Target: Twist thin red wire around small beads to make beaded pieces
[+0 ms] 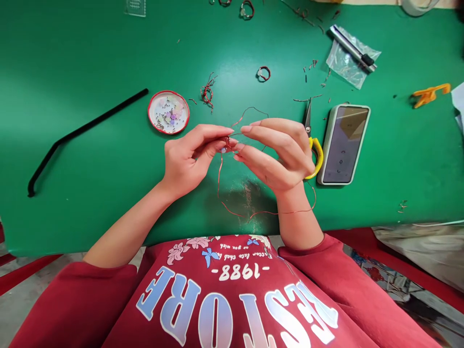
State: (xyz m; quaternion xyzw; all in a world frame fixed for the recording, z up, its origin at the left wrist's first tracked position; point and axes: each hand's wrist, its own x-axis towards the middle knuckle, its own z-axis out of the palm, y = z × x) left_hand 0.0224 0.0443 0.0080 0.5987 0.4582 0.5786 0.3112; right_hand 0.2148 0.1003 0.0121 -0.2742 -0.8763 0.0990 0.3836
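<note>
My left hand (192,157) pinches a small red cord bracelet (227,141) with a pale bead on it, largely hidden by the fingers. From the right, my right hand (279,150) meets it, thumb and fingers closed around the bracelet's cord close to the left fingertips. One dark strand arcs above the hands. A long reddish cord (232,211) hangs below them and loops right, past my right wrist. Just beyond my right hand lie scissors (316,157) with yellow handles, partly covered by that hand.
A red-rimmed lid (168,112) holds beads, left of my hands. Ahead lie tangled cords (207,92) and a finished-looking bracelet (264,73). A phone (343,145) is at right, below a bagged silver tool (352,48). A black bent rod (87,130) stretches across the left; an orange object (431,95) lies far right.
</note>
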